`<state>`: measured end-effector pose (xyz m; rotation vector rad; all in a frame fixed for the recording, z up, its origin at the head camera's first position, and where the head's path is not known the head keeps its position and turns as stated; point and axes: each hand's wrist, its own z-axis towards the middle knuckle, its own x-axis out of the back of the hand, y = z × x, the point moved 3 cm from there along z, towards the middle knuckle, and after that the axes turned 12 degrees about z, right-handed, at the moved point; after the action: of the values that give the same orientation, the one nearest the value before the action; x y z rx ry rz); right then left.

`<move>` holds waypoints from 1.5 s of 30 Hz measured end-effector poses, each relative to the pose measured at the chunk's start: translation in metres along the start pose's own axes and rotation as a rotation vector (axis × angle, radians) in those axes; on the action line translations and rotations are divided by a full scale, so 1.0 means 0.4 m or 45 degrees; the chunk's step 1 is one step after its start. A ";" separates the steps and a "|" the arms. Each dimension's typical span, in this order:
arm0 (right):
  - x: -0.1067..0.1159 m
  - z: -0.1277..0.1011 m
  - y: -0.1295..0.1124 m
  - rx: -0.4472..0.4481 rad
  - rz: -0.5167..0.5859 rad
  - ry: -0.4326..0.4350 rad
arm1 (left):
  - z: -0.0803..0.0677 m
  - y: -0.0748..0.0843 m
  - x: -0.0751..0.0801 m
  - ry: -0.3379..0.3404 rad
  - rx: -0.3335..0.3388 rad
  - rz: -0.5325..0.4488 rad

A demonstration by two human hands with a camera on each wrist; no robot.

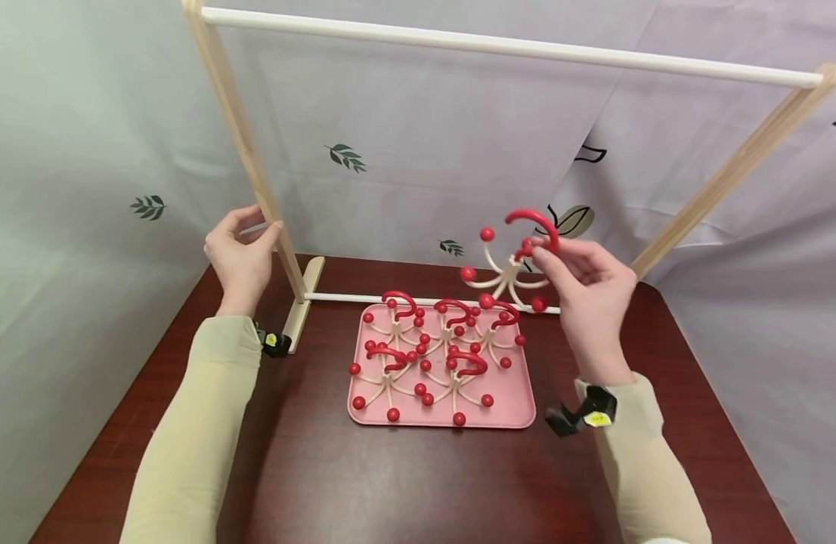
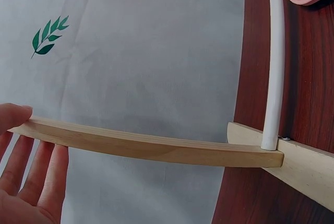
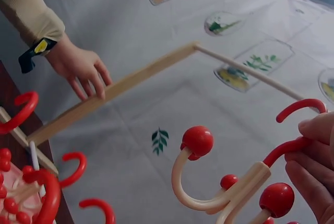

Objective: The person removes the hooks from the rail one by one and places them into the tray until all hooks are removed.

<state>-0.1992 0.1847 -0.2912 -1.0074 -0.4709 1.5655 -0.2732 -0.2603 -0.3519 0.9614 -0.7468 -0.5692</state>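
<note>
My right hand (image 1: 595, 291) pinches the red hook of a cream multi-arm hanger (image 1: 509, 273) with red ball tips. It holds the hanger up above the back right of the pink tray (image 1: 516, 404), upright in the head view. In the right wrist view the fingers (image 3: 310, 179) and thumb close on the hook's stem. My left hand (image 1: 239, 253) grips the left wooden post (image 1: 237, 125) of a rack, low on its length. In the left wrist view the thumb lies on one side of the post (image 2: 151, 145), the fingers on the other.
Several similar hangers (image 1: 456, 381) stand close together on the tray, hooks up. A white top rod (image 1: 513, 47) spans the rack high up; a lower white rod (image 1: 343, 298) runs behind the tray. The left foot (image 1: 297, 321) rests on the dark table (image 1: 391, 491). Pale cloth hangs behind.
</note>
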 end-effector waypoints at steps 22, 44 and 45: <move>0.193 -0.182 0.028 -0.249 -0.194 0.151 | -0.005 0.012 -0.005 0.029 -0.059 0.019; 0.222 -0.280 0.073 -0.479 -0.361 0.077 | -0.007 0.008 -0.009 0.050 -0.047 0.063; 0.222 -0.281 0.074 -0.486 -0.369 0.071 | -0.008 0.008 -0.009 0.048 -0.047 0.064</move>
<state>-0.1241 0.2350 -0.4061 -1.2060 -0.8593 1.2088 -0.2727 -0.2547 -0.3514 0.9144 -0.7224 -0.5179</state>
